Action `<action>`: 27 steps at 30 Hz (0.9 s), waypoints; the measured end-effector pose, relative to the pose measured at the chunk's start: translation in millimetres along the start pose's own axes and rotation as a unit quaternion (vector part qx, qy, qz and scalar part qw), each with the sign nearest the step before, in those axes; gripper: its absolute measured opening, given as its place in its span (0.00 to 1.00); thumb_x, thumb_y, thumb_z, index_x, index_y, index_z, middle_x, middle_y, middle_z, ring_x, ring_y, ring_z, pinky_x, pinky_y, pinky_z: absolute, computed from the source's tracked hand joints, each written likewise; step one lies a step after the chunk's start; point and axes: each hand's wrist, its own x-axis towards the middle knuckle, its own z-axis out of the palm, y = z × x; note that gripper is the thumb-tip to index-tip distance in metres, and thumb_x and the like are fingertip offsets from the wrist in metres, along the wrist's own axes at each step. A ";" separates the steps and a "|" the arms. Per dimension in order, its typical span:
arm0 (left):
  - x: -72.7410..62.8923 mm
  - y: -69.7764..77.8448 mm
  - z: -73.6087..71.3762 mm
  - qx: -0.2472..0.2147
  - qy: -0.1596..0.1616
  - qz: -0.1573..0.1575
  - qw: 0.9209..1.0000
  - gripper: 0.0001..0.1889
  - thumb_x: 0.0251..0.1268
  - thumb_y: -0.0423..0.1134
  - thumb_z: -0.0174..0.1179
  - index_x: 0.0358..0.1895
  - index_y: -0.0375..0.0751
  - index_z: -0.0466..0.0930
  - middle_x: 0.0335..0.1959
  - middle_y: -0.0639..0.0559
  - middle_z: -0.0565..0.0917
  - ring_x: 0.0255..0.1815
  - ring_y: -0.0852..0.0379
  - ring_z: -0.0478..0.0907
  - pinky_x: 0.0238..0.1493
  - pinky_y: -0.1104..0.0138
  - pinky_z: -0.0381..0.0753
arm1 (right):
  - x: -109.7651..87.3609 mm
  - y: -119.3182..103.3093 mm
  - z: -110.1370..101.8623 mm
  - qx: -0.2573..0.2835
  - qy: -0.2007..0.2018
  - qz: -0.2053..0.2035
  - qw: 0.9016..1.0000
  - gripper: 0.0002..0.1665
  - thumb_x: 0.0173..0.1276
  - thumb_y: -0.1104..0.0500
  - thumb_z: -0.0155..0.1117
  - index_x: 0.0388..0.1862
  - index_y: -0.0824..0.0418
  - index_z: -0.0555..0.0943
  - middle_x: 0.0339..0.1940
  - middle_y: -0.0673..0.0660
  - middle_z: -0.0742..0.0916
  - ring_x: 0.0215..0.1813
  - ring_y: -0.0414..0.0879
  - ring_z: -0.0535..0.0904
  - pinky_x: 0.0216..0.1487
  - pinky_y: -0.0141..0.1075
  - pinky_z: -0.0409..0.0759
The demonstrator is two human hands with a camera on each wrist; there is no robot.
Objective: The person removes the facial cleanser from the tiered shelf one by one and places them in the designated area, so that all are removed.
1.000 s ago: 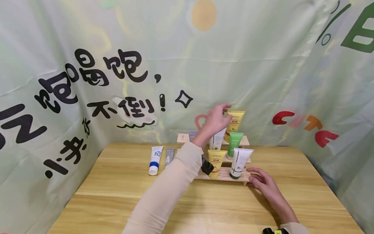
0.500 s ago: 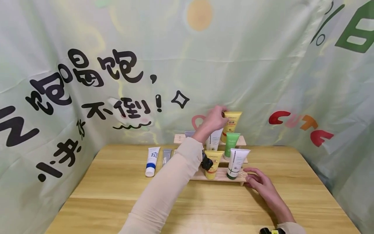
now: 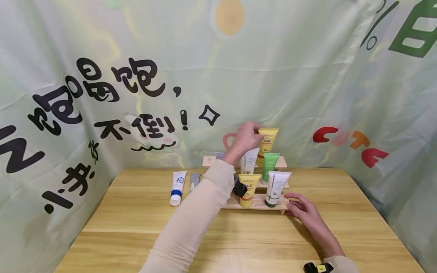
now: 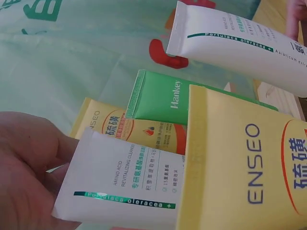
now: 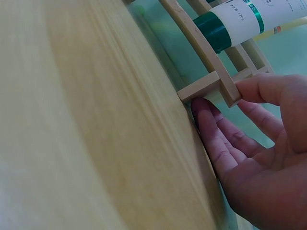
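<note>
My left hand (image 3: 247, 137) reaches to the top tier of a three-step wooden display stand (image 3: 227, 204) and pinches the upper left edge of a yellow squeeze tube (image 3: 268, 141). In the left wrist view that tube is partly hidden behind a white tube (image 4: 129, 177) and a green tube (image 4: 160, 96). My right hand (image 3: 308, 212) holds the right end of the lowest step, its fingers around the corner and foot of the stand (image 5: 204, 86). On that step stand another yellow tube (image 3: 248, 197) and a white tube with a dark green cap (image 3: 277, 187).
Left of the stand, a white tube with a blue band (image 3: 178, 187) and a grey tube (image 3: 195, 180) stand on the wooden table (image 3: 129, 220). A grey tube top (image 3: 220, 155) shows behind my left forearm. Printed cloth (image 3: 191, 53) hangs behind and at both sides.
My left fingers have closed from a looser pose onto the top yellow tube's edge, and the tube has shifted slightly left. My right hand has stayed at the stand. The head view has shifted slightly.
</note>
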 end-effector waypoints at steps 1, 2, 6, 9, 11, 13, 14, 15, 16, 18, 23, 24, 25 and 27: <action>0.1 0.1 -0.6 -0.007 0.007 -0.001 1.000 0.11 0.74 0.32 0.62 0.53 0.37 0.87 0.42 0.48 0.87 0.38 0.57 0.79 0.36 0.71 0.76 | -0.1 -0.3 -0.3 0.000 0.000 -0.001 1.000 0.25 0.81 0.60 0.57 0.69 0.72 0.70 0.58 0.66 0.81 0.51 0.37 0.83 0.52 0.35 0.85; 0.5 0.4 -1.4 -0.013 0.016 0.000 1.000 0.10 0.74 0.32 0.61 0.53 0.37 0.87 0.42 0.47 0.87 0.38 0.57 0.79 0.37 0.71 0.76 | -0.4 -0.8 -0.5 0.001 0.002 -0.001 1.000 0.25 0.80 0.59 0.58 0.69 0.72 0.70 0.57 0.65 0.81 0.51 0.37 0.83 0.51 0.35 0.85; 0.9 3.3 -8.5 -0.061 0.051 0.002 0.997 0.11 0.75 0.32 0.60 0.54 0.34 0.85 0.44 0.44 0.87 0.43 0.53 0.82 0.43 0.67 0.81 | -1.3 -2.6 -0.9 0.001 0.003 0.001 1.000 0.25 0.81 0.60 0.57 0.69 0.72 0.70 0.60 0.67 0.80 0.51 0.37 0.83 0.52 0.35 0.85; 0.0 4.8 -15.8 -0.098 0.066 -0.001 0.993 0.14 0.77 0.33 0.57 0.61 0.34 0.80 0.48 0.43 0.85 0.47 0.52 0.82 0.48 0.64 0.83 | -1.4 -3.5 -0.6 0.002 0.003 0.007 1.000 0.25 0.80 0.59 0.58 0.69 0.71 0.70 0.64 0.70 0.78 0.52 0.37 0.82 0.52 0.36 0.85; -0.9 4.7 -20.3 -0.113 0.071 -0.003 0.991 0.15 0.79 0.34 0.55 0.62 0.36 0.77 0.50 0.43 0.84 0.49 0.51 0.81 0.50 0.62 0.82 | -1.2 -3.5 -0.7 0.000 0.000 0.012 1.000 0.26 0.80 0.58 0.58 0.70 0.71 0.70 0.66 0.71 0.76 0.52 0.36 0.82 0.52 0.36 0.85; -3.0 3.8 -25.1 -0.123 0.077 -0.003 0.989 0.15 0.81 0.36 0.53 0.64 0.38 0.75 0.51 0.44 0.82 0.49 0.51 0.79 0.51 0.61 0.81 | -0.9 -3.1 -0.3 0.001 0.003 0.018 1.000 0.26 0.80 0.58 0.59 0.69 0.70 0.70 0.67 0.71 0.76 0.52 0.36 0.81 0.52 0.35 0.84; -4.2 3.0 -27.9 -0.123 0.081 -0.003 0.989 0.14 0.81 0.37 0.52 0.63 0.39 0.74 0.50 0.45 0.81 0.49 0.51 0.78 0.51 0.60 0.81 | -0.8 -3.0 0.1 0.000 0.003 0.019 1.000 0.25 0.80 0.58 0.59 0.69 0.70 0.70 0.67 0.71 0.75 0.52 0.36 0.81 0.52 0.35 0.84; -5.3 1.9 -30.4 -0.128 0.086 -0.002 0.988 0.14 0.81 0.37 0.52 0.63 0.39 0.74 0.50 0.44 0.81 0.49 0.51 0.78 0.51 0.60 0.81 | -0.8 -2.7 0.3 -0.001 0.003 0.020 1.000 0.25 0.80 0.58 0.58 0.69 0.70 0.70 0.67 0.71 0.75 0.53 0.36 0.81 0.52 0.35 0.84; -6.3 0.9 -32.9 -0.135 0.091 -0.001 0.987 0.13 0.81 0.37 0.52 0.61 0.40 0.74 0.50 0.44 0.81 0.49 0.50 0.78 0.51 0.59 0.81 | -0.8 -2.4 0.5 -0.002 0.002 0.019 1.000 0.25 0.80 0.58 0.58 0.70 0.70 0.70 0.67 0.71 0.75 0.53 0.36 0.81 0.52 0.35 0.84; -8.4 -1.4 -38.4 -0.158 0.101 -0.001 0.982 0.12 0.81 0.37 0.51 0.61 0.40 0.74 0.50 0.43 0.80 0.48 0.49 0.79 0.52 0.57 0.82 | -1.2 -2.3 0.7 -0.003 0.003 0.017 1.000 0.25 0.81 0.59 0.58 0.69 0.70 0.70 0.66 0.71 0.76 0.52 0.36 0.81 0.52 0.35 0.85; -13.7 -8.2 -54.8 -0.277 0.122 -0.002 0.953 0.11 0.82 0.35 0.49 0.59 0.37 0.72 0.52 0.39 0.81 0.51 0.45 0.81 0.51 0.53 0.85 | -1.4 -3.5 0.9 0.003 0.001 0.007 1.000 0.25 0.81 0.59 0.57 0.70 0.71 0.70 0.61 0.69 0.79 0.51 0.38 0.83 0.52 0.36 0.85; -15.0 -9.8 -57.9 -0.300 0.126 -0.002 0.945 0.11 0.83 0.35 0.48 0.60 0.37 0.72 0.52 0.38 0.81 0.52 0.44 0.82 0.51 0.53 0.86 | -1.5 -3.6 0.9 0.006 0.000 0.004 1.000 0.25 0.81 0.60 0.58 0.70 0.72 0.69 0.61 0.69 0.79 0.51 0.38 0.83 0.52 0.36 0.85; -16.5 -11.5 -61.0 -0.319 0.131 -0.003 0.939 0.11 0.83 0.35 0.48 0.59 0.37 0.71 0.52 0.39 0.81 0.53 0.45 0.82 0.51 0.53 0.86 | -1.8 -3.5 0.8 0.007 -0.001 0.001 1.000 0.25 0.81 0.60 0.58 0.70 0.72 0.69 0.60 0.69 0.79 0.51 0.38 0.83 0.52 0.36 0.85; -19.8 -15.5 -66.7 -0.350 0.142 -0.006 0.926 0.11 0.83 0.36 0.47 0.60 0.38 0.70 0.50 0.39 0.80 0.53 0.45 0.82 0.51 0.53 0.85 | -2.1 -3.2 0.7 0.009 -0.003 -0.004 1.000 0.26 0.81 0.60 0.58 0.70 0.72 0.69 0.61 0.70 0.79 0.51 0.37 0.82 0.52 0.36 0.85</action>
